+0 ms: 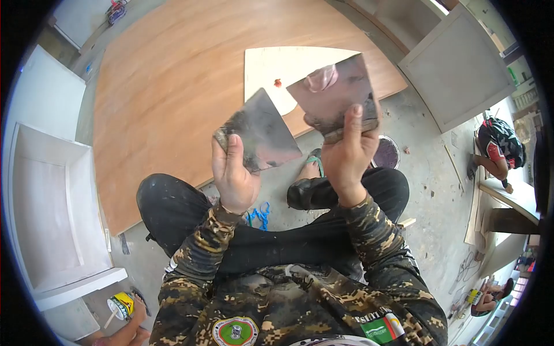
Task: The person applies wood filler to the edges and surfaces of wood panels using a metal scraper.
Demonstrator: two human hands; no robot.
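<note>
My left hand (234,179) grips a thin square metal putty spreader (265,130) by its lower left corner, thumb on the near face. In my right hand (350,153) is a second square putty spreader (340,95), held higher and tilted, with a shiny pinkish patch near its top. Both spreaders look smooth and reflective, with dark smudges along their held edges. They are apart from each other, raised in front of a pale board (262,69). On that board is a small red blob (278,83); the right spreader hides part of the board.
A large brown wooden sheet (156,104) lies under the pale board. White cabinet carcasses (57,202) stand left, and a grey panel (456,69) right. A round tub (386,153) is by my right knee; blue strips (258,216) lie between my legs. A co-worker (499,147) bends at right.
</note>
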